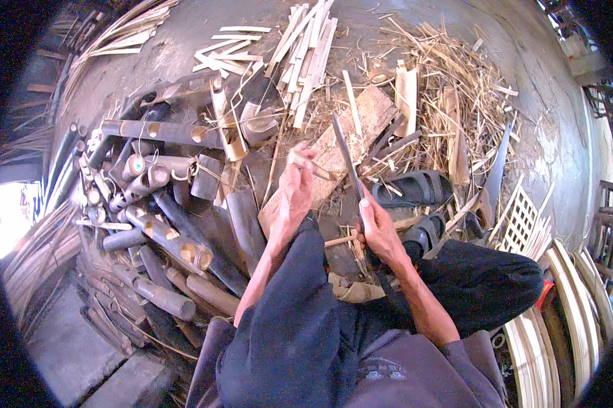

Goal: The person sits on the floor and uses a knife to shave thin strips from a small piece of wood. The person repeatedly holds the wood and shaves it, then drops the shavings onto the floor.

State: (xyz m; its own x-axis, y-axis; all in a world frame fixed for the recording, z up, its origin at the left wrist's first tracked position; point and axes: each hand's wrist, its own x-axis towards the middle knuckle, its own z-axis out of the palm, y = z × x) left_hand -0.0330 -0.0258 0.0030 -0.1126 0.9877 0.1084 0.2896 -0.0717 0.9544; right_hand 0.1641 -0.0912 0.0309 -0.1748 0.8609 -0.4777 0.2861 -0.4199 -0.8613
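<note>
My left hand (297, 180) is closed round a short bamboo piece (323, 173), whose end sticks out toward the blade. A long dark knife (347, 153) is gripped in my right hand (381, 230), its blade pointing up and away from me. The blade stands just right of the bamboo piece; whether they touch I cannot tell. Beneath both lies a worn wooden board (368, 122), set at a slant on the ground. A thin brown stick (338, 240) shows just left of my right fist; where it ends is hidden.
Dark bamboo tubes (164, 234) pile up on the left. Split strips (306, 58) lie beyond the board, with shavings (473, 88) heaped to their right. Right of my hand are black sandals (415, 189), a saw (498, 170) and a woven lattice (519, 217). Long pale slats (532, 357) lie lower right.
</note>
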